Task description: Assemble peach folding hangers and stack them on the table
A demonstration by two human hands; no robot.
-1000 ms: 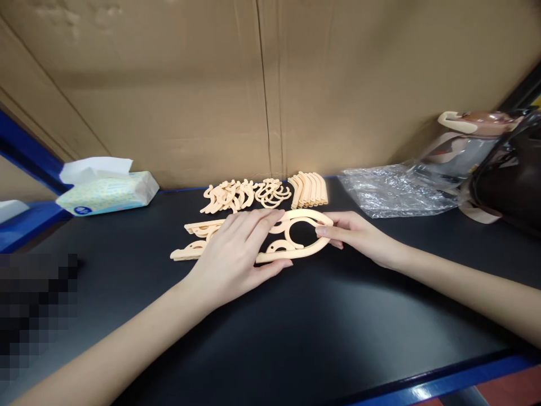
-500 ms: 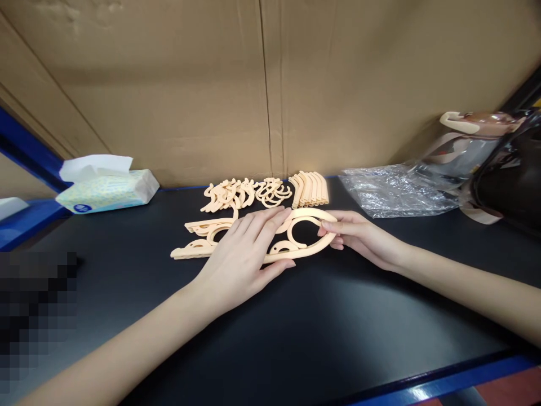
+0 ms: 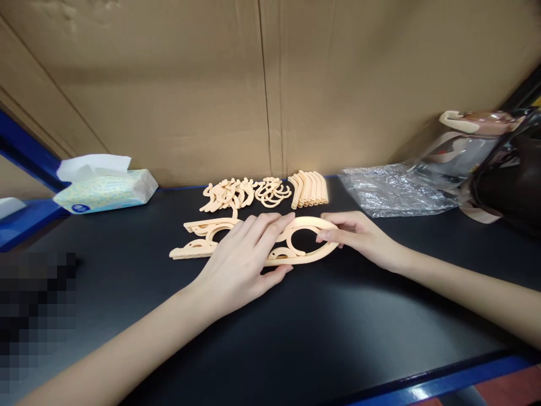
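Observation:
A long cream plastic hanger frame with curved cut-outs lies flat on the black tabletop. My left hand rests on its middle, fingers stretched across the top and thumb against its near edge. My right hand pinches the frame's rounded right end between thumb and fingers. Behind the frame lie small cream parts: a pile of hooks, a pile of rings and a row of curved strips.
A tissue pack sits at the back left. Crumpled clear plastic, a clear jug with a cream handle and a dark bag crowd the back right. Cardboard walls stand behind. A blue edge borders the table's front.
The frame's right end has shifted slightly rightward and flattened on the table. My right fingers have closed further over that end. My left hand has barely moved.

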